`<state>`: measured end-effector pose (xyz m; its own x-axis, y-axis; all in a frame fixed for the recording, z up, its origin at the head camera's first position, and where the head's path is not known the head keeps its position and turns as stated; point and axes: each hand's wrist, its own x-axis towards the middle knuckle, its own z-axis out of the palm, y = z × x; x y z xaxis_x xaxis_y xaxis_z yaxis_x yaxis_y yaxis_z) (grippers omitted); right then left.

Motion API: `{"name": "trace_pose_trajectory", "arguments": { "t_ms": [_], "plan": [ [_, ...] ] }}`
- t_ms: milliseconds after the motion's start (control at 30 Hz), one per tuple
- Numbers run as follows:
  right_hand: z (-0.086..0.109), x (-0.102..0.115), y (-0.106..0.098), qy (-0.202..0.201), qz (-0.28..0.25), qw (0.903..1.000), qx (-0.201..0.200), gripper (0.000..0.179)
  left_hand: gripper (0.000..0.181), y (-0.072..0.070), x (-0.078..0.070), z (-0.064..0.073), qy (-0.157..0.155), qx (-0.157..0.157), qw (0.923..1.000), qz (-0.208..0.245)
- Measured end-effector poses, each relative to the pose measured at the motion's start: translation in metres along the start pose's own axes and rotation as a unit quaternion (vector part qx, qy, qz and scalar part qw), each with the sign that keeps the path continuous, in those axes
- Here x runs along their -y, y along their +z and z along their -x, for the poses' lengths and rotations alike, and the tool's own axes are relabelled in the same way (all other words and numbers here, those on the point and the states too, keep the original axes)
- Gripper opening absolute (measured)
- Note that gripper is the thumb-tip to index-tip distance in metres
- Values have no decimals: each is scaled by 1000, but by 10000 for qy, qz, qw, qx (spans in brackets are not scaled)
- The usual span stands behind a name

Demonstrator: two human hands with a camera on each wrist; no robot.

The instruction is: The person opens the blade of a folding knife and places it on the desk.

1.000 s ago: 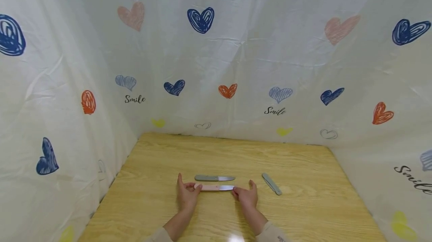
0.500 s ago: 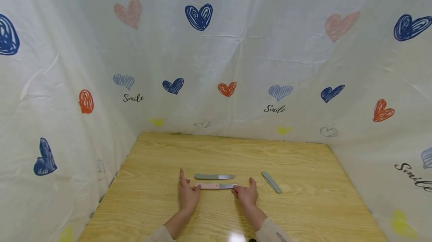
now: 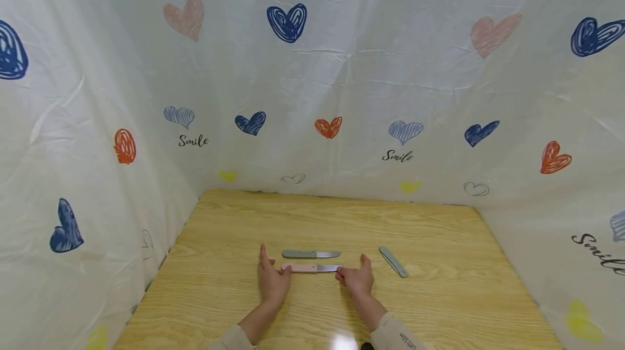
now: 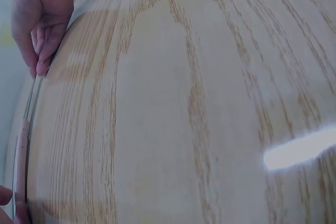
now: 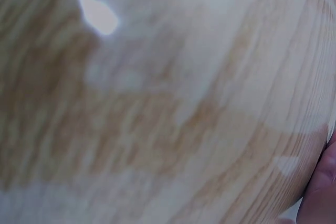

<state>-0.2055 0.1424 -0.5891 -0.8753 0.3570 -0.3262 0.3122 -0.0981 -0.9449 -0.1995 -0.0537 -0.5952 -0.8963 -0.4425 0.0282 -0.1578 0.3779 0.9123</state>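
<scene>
A pink-handled folding knife [image 3: 304, 268] lies unfolded on the wooden table, its blade pointing right. At its handle end, my left hand [image 3: 275, 286] pinches it between thumb and fingers, with one finger stretched away from it. The blade tip is pinched by my right hand [image 3: 358, 282], whose thumb and index finger cover the very point. Seen edge-on in the left wrist view, the pink knife [image 4: 22, 150] runs between both hands. Just beyond it lies a green folding knife [image 3: 299, 254], also unfolded and roughly parallel. Only part of the right hand [image 5: 321, 184] shows in the right wrist view.
To the right, a green folded knife [image 3: 393, 261] lies at a slant on the table [image 3: 449, 285]. White cloth [image 3: 361, 78] printed with hearts hangs behind the table and along both sides. A small dark object [image 3: 367, 346] shows by the right sleeve.
The left hand's fingers have straightened somewhat beside the handle end. The pink knife and the right hand have barely moved. The head view has tilted slightly.
</scene>
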Motion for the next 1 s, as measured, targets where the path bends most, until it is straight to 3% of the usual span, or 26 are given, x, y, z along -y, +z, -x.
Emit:
{"name": "trace_pose_trajectory", "arguments": {
  "t_ms": [667, 1000],
  "plan": [
    [4, 1, -2, -174, 316, 9993, 88, 96, 98, -1, 0, 1, -121, 5, 9999, 102],
    [3, -2, -3, -343, 417, 9985, 122, 96, 98, -6, -5, -2, -2, -44, 9999, 156]
  ]
}}
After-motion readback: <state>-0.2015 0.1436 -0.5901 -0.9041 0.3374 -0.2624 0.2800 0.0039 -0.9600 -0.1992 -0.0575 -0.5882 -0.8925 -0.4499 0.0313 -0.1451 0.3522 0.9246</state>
